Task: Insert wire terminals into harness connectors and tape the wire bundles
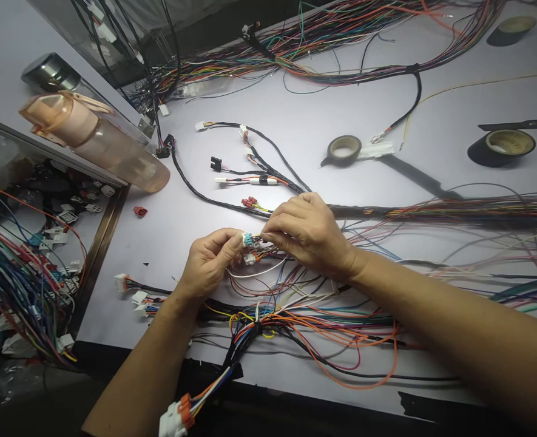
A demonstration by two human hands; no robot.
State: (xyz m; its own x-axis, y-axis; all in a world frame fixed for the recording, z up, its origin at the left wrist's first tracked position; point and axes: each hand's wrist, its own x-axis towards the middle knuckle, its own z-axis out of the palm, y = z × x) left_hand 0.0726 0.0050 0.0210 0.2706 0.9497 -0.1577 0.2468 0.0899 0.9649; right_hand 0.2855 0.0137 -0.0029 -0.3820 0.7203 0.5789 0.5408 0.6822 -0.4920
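Observation:
Between thumb and fingers, my left hand (pixel 212 260) pinches a small teal-and-white connector (pixel 247 240). My right hand (pixel 307 233) is closed just to its right, fingertips on the thin wires (pixel 261 237) that run into the connector's back. Whether a single wire or several lie in those fingers I cannot make out. Just below sits a white-and-orange connector (pixel 250 259) on its own wires. Red connectors (pixel 249 202) lie above my hands, beside a black-wrapped branch (pixel 199 191) of the wire harness (pixel 359 212).
Two bottles, one peach (pixel 113 149), lean at the left near a bin of connectors and wires (pixel 22 285). Tape rolls (pixel 343 150) and a knife (pixel 523 124) lie right. Another wire bundle (pixel 295 51) runs along the back. A large white-and-orange connector (pixel 177 416) hangs over the front edge.

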